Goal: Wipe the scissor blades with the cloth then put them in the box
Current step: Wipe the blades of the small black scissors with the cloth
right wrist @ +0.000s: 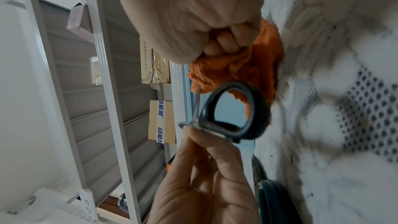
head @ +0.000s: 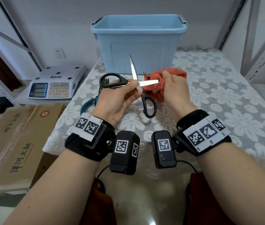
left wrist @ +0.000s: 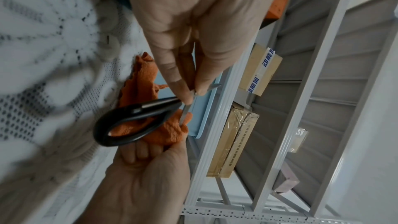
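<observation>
Head view first: the left hand point(head: 115, 101) pinches the black-handled scissors point(head: 135, 82) right at the pivot, thumb and fingers clamped on them, holding them up over the counter point(head: 209, 98) with the blades spread wide. One blade points to 12 o'clock, toward the blue box point(head: 138, 44), and the other to 3 o'clock, straight into the orange cloth point(head: 154, 83). The right hand point(head: 175, 88) is bunched tight around that cloth and has it wrapped on the tip of the sideways blade. One handle loop sticks out at 9 o'clock, the other hangs down at about 5 o'clock. The box sits open at the far edge of the lace-covered counter, just behind the scissors. A second pair with teal handles point(head: 87, 103) lies on the counter under the left hand. Off the counter at 9 o'clock there's a weighing scale point(head: 53, 85), with a cardboard carton point(head: 14, 137) nearer the person.

Left wrist view: the fingertips point(left wrist: 183, 89) squeeze the scissors point(left wrist: 137, 122) near the pivot, and one loop hangs in front of the cloth point(left wrist: 172, 130), which the right hand point(left wrist: 142, 176) grips from 6 o'clock.

Right wrist view: curled fingers point(right wrist: 224, 43) bury themselves in the cloth point(right wrist: 237, 72). The scissor loop point(right wrist: 256, 111) is pretty blurry here, and the left hand point(right wrist: 206, 185) comes up from 6 o'clock holding the pivot.
</observation>
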